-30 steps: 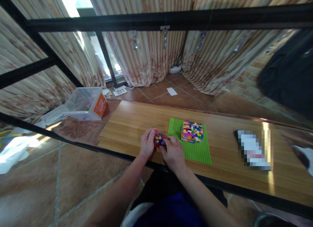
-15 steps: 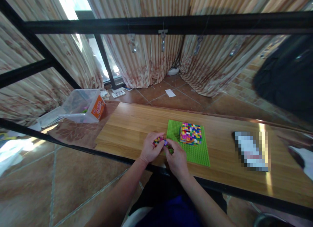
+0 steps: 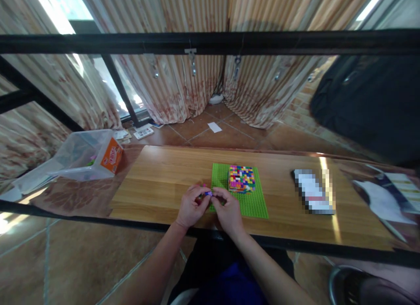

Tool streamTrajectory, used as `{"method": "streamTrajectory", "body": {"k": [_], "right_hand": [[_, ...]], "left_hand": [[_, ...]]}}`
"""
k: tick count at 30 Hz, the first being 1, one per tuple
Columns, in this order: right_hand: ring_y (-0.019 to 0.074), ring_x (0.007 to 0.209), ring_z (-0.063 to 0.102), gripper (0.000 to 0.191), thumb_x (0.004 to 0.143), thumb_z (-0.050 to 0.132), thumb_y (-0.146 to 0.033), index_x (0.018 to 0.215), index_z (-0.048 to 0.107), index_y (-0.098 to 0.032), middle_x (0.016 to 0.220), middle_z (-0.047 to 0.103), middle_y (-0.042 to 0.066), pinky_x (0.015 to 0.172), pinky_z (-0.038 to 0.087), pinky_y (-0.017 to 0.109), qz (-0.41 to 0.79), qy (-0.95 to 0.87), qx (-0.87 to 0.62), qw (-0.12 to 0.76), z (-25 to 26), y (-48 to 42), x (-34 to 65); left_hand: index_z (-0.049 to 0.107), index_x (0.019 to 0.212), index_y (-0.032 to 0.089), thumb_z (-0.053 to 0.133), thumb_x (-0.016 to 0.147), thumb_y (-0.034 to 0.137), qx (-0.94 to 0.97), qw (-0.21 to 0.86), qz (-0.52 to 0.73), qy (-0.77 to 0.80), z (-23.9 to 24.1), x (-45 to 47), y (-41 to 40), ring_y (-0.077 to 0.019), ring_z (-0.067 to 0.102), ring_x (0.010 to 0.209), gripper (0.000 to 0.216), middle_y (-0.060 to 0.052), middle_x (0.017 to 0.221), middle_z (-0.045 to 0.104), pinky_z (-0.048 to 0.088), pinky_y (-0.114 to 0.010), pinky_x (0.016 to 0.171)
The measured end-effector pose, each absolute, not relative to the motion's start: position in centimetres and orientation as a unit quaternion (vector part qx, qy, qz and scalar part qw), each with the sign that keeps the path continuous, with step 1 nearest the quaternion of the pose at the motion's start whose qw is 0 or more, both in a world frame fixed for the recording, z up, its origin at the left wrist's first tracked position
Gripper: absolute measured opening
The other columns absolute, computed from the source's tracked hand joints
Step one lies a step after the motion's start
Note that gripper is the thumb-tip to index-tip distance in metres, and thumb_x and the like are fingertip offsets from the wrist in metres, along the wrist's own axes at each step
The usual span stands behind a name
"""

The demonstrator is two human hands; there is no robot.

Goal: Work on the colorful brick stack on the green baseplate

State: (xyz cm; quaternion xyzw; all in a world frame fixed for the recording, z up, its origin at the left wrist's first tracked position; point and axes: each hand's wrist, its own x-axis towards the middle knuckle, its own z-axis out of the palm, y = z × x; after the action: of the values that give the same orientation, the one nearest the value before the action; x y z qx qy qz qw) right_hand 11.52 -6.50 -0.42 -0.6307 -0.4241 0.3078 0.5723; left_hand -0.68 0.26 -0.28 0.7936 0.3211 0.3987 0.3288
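Note:
My left hand [image 3: 190, 208] and my right hand [image 3: 229, 211] meet fingertip to fingertip over the front of the table. Pinched between them are small purple and blue building bricks [image 3: 208, 193]; how many pieces, I cannot tell. A few more coloured bricks [image 3: 203, 185] show just behind my left fingers, mostly hidden by them. Beside my right hand lies a green studded baseplate [image 3: 252, 207], its left edge near my fingertips. On its back part sits a block of many-coloured bricks [image 3: 242, 179], low and roughly square.
Farther right on the wooden tabletop [image 3: 164, 169] lies a dark-edged, pixelated flat object [image 3: 313, 193]. Papers [image 3: 383, 200] are at the right end. A clear plastic bin [image 3: 82, 154] with an orange label stands beyond the left end. A black bar [image 3: 210, 43] crosses above.
The view has turned rightward. My fingers have shifted from over a cluster of bricks to a pinch on the purple and blue ones, and both hands are now closer together at the tips.

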Motion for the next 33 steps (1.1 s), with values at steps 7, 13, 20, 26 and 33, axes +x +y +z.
{"method": "streamTrajectory", "body": {"k": [7, 13, 20, 26, 33], "right_hand": [[0.0168, 0.076, 0.066, 0.031, 0.079, 0.053, -0.019, 0.109, 0.062, -0.021, 0.083, 0.071, 0.003, 0.079, 0.054, 0.033, 0.228, -0.475, -0.662, 0.532, -0.2, -6.5, 11.6], [0.0182, 0.084, 0.066, 0.019, 0.084, 0.053, -0.022, 0.097, 0.068, -0.024, 0.091, 0.071, 0.005, 0.08, 0.053, 0.033, 0.177, -0.501, -0.673, 0.515, 0.3, -7.5, 13.0], [0.0185, 0.084, 0.065, 0.016, 0.087, 0.053, -0.026, 0.088, 0.069, -0.023, 0.089, 0.07, 0.005, 0.078, 0.052, 0.032, 0.13, -0.485, -0.695, 0.515, 0.6, -10.5, 16.8], [0.0191, 0.085, 0.065, 0.019, 0.088, 0.05, -0.026, 0.092, 0.069, -0.022, 0.092, 0.069, 0.006, 0.078, 0.052, 0.034, 0.092, -0.459, -0.722, 0.509, 1.1, -12.0, 19.2], [0.0196, 0.085, 0.065, 0.02, 0.088, 0.05, -0.027, 0.092, 0.068, -0.02, 0.09, 0.07, 0.006, 0.077, 0.052, 0.033, 0.065, -0.462, -0.733, 0.495, 1.5, -12.1, 20.4]], "left_hand": [[0.067, 0.081, 0.021, 0.065, 0.08, 0.027, 0.791, 0.322, 0.399, 0.332, -0.3, -0.6, 0.4, -0.0164, 0.063, 0.074, 0.007, -0.003, 0.075, 0.067, 0.052, -0.028, 0.068], [0.068, 0.086, 0.021, 0.062, 0.083, 0.027, 0.786, 0.314, 0.405, 0.346, -0.6, -0.7, 0.5, -0.0166, 0.064, 0.08, 0.008, -0.003, 0.083, 0.069, 0.052, -0.03, 0.075], [0.068, 0.089, 0.021, 0.062, 0.084, 0.026, 0.779, 0.31, 0.408, 0.362, -0.8, -0.7, 0.6, -0.0164, 0.064, 0.082, 0.009, -0.004, 0.086, 0.07, 0.051, -0.03, 0.076], [0.068, 0.09, 0.021, 0.062, 0.084, 0.027, 0.773, 0.312, 0.409, 0.37, -0.9, -0.7, 0.6, -0.0167, 0.065, 0.083, 0.011, -0.004, 0.088, 0.071, 0.052, -0.03, 0.076], [0.068, 0.091, 0.02, 0.062, 0.084, 0.027, 0.765, 0.318, 0.417, 0.374, -1.4, -0.7, 0.7, -0.0159, 0.065, 0.084, 0.011, -0.004, 0.089, 0.071, 0.052, -0.029, 0.077]]}}
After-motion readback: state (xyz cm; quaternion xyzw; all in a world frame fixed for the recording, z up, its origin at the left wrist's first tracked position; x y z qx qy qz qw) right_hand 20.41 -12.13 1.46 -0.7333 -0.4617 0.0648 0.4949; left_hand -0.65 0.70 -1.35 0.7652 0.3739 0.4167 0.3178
